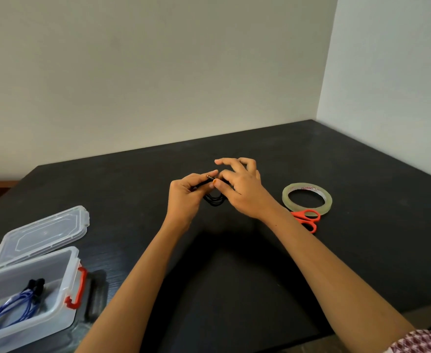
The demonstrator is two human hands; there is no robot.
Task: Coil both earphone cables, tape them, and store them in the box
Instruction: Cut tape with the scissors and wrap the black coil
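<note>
Over the middle of the black table (362, 161), my left hand (184, 197) grips the plug end of a black earphone cable (214, 200); its loops hang bunched between both hands. My right hand (240, 184) pinches the same cable at the plug with thumb and forefinger, the other fingers spread. A coiled blue earphone cable (13, 307) lies inside the clear plastic box (56, 271) at the lower left. A roll of clear tape (307, 198) lies flat to the right of my right hand.
The box's clear lid (41, 233) lies on the table just behind the box. Orange-handled scissors (308, 220) rest in front of the tape, partly hidden by my right forearm. Walls close off the table at the back and right.
</note>
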